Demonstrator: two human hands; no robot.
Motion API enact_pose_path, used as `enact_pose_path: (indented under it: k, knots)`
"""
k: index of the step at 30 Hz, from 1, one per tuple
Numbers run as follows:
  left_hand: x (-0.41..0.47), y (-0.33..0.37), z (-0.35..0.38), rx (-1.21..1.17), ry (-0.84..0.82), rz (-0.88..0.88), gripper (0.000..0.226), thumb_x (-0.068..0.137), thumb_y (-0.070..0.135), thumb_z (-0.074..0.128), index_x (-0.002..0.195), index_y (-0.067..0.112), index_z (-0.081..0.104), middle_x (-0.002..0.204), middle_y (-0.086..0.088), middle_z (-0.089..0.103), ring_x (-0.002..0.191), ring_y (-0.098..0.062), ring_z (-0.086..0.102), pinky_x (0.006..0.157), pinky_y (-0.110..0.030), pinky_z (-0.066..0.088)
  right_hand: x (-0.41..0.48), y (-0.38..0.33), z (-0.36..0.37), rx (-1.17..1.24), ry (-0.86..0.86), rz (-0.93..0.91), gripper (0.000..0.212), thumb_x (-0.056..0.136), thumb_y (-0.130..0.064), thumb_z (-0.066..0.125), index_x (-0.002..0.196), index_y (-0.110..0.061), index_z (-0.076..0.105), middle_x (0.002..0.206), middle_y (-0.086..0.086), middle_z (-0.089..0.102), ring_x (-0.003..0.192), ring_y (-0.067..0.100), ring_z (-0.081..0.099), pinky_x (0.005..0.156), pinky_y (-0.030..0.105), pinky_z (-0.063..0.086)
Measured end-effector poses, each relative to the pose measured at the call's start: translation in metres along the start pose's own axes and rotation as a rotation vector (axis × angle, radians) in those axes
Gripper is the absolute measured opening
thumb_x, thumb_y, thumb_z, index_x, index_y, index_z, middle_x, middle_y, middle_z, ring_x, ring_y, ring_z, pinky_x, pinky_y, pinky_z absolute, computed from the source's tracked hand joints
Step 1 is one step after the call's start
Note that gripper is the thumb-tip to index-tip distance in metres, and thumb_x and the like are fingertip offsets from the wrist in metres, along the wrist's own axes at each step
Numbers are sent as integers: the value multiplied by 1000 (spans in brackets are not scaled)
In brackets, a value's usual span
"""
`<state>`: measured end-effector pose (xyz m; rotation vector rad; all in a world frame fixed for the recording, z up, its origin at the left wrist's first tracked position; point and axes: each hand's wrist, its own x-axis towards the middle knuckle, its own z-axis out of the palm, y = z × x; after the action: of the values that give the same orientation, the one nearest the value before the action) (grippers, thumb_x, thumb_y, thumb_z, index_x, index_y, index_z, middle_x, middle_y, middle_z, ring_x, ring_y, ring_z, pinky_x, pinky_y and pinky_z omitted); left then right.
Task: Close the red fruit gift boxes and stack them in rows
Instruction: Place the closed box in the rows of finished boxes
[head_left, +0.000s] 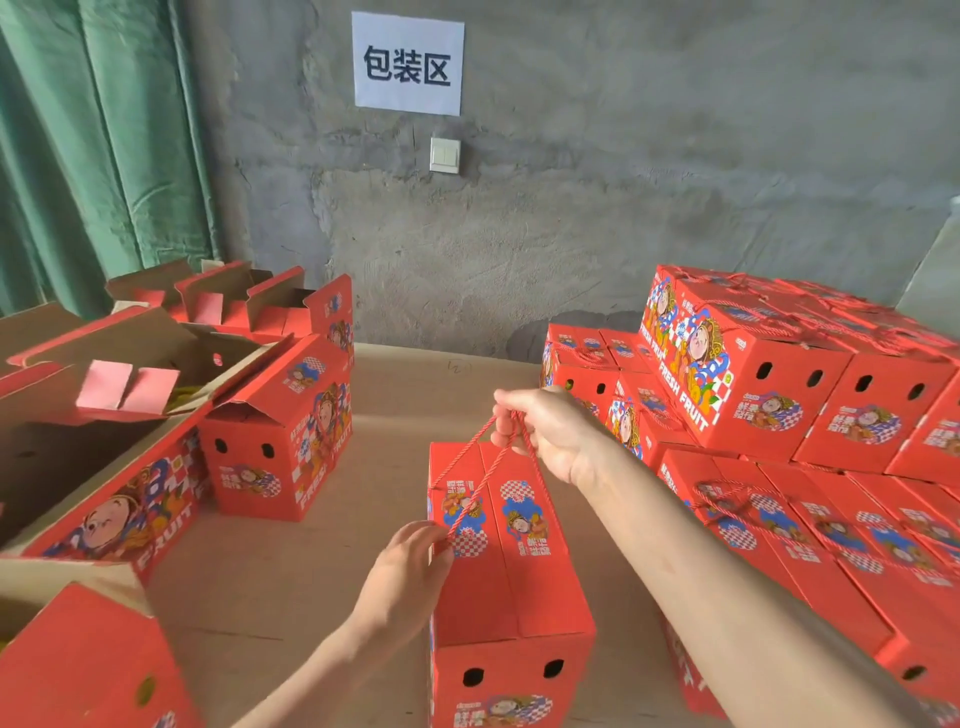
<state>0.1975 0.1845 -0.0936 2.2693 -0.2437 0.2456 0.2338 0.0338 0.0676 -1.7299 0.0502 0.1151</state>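
Hands L (410, 564), R (543, 434) on rope handle (483, 485) above box (519, 592)

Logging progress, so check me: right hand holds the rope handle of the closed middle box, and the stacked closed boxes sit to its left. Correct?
Not quite. The head view shows the stacked closed boxes to its right; open boxes are on the left. The right hand does hold the rope handle of the closed middle box.
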Motion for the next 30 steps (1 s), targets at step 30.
enact_pose_path:
  k: [30]
  knots:
    - [65,36,119,-254,-430,-159,43,87,18,52,130,19,52,111,9,62,102,-7,60,79,-14,47,29,63,-122,-1009,295,28,31,91,-30,55,94,1,58,94,14,62,88,26,59,78,31,44]
